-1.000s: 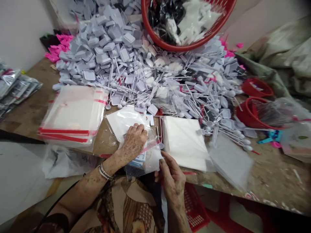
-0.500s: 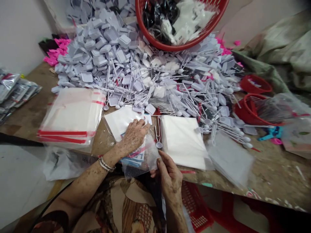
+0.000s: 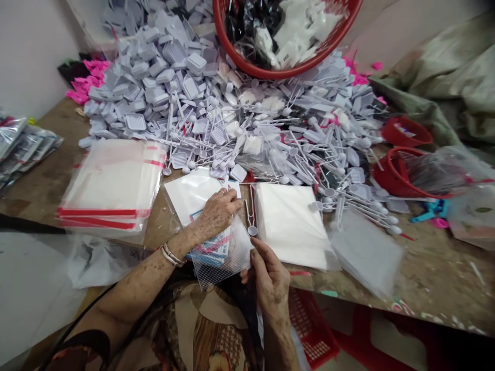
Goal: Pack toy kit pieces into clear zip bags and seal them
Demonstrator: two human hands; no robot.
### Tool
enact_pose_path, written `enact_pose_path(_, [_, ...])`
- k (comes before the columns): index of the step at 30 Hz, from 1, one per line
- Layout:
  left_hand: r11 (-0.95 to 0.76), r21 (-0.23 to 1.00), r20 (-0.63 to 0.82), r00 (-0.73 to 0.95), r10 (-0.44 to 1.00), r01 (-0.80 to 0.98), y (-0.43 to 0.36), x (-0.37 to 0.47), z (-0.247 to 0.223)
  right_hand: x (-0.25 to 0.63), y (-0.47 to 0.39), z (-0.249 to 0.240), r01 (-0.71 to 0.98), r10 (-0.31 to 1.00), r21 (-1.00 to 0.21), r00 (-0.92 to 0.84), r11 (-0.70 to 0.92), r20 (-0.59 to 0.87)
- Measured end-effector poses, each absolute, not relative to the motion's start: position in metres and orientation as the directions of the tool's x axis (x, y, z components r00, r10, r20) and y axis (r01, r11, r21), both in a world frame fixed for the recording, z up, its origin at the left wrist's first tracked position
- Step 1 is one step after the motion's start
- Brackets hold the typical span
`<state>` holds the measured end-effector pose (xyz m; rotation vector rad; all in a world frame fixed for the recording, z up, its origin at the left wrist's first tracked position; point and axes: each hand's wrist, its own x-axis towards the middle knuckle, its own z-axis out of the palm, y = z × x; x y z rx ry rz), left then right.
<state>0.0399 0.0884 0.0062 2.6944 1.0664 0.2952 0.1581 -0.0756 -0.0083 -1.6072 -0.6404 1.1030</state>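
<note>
A translucent mesh sheet (image 3: 222, 265) slants over the table's front edge, and my right hand (image 3: 268, 273) pinches its right edge between thumb and fingers. My left hand (image 3: 216, 211) lies palm down at the sheet's upper end, its fingers bent over white papers; what is under the fingertips is hidden. Printed blue and white cards (image 3: 216, 250) show through the mesh. White sheets (image 3: 185, 198) lie beyond my left wrist. A small white spoon (image 3: 252, 230) rests just above my right fingertips. To the right is a stack of white sheets (image 3: 288, 221).
Clear bags with red strips (image 3: 112, 180) lie left. A heap of pale trays (image 3: 154, 87) and white spoons fills the back, below a red basket (image 3: 286, 74). Small red baskets (image 3: 406, 131) and clear plastic sheets (image 3: 367, 252) are at right. A red crate (image 3: 313, 330) sits below the table.
My left hand has shifted slightly, its fingers more bent at the sheet's upper end. My right hand keeps its pinch, and the view has moved a little.
</note>
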Motion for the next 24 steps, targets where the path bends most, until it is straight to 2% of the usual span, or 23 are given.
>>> enact_pose_path(8, [-0.747, 0.380, 0.143, 0.763, 0.630, 0.545, 0.071, 0.045, 0.012, 0.150, -0.071, -0.005, -0.111, 0.816, -0.945, 0.481, -0.306, -0.321])
enact_pose_path(11, [-0.735, 0.420, 0.188, 0.741, 0.645, 0.533, 0.056, 0.041, 0.010, 0.149, -0.067, -0.009, -0.126, 0.840, -0.946, 0.436, -0.297, -0.322])
enact_pose_path(14, [-0.641, 0.408, 0.213, 0.615, 0.759, 0.650, 0.043, 0.019, 0.007, 0.154, -0.067, -0.009, -0.150, 0.855, -0.931, 0.368, -0.332, -0.364])
enact_pose_path(17, [-0.486, 0.391, 0.265, 0.410, 0.873, 0.782, 0.034, -0.019, 0.002, 0.157, -0.069, -0.008, -0.175, 0.850, -0.922, 0.358, -0.346, -0.386])
enact_pose_path(19, [-0.387, 0.455, 0.301, 0.270, 0.915, 0.802, 0.029, -0.046, -0.001, 0.156, -0.071, -0.008, -0.209, 0.837, -0.919, 0.382, -0.335, -0.392])
enact_pose_path(21, [-0.284, 0.579, 0.274, 0.145, 0.951, 0.764, 0.023, -0.067, -0.004, 0.153, -0.071, -0.008, -0.249, 0.822, -0.911, 0.400, -0.329, -0.406])
enact_pose_path(24, [-0.078, 0.800, 0.069, 0.038, 0.997, 0.595, 0.014, -0.080, -0.005, 0.149, -0.069, -0.008, -0.284, 0.804, -0.896, 0.406, -0.341, -0.434])
